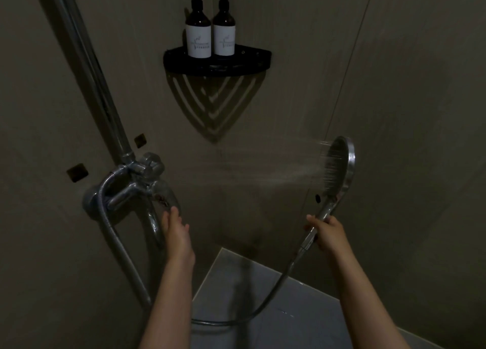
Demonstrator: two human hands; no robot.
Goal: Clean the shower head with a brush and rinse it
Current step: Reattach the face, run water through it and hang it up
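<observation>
My right hand (327, 233) grips the handle of a chrome shower head (339, 164), held upright at the right with its face turned left. Water sprays from the face leftward across the corner. My left hand (175, 230) reaches up to the chrome mixer tap (142, 183) on the left wall, its fingertips touching the lever (168, 198). A metal hose (263, 304) runs from the handle down and left across the floor. No brush is in view.
A chrome riser pipe (86, 59) climbs the left wall from the tap. A black corner shelf (252, 59) holds two dark pump bottles (197, 33) with white labels. Grey floor tiles (302, 309) lie below, between my forearms. The lighting is dim.
</observation>
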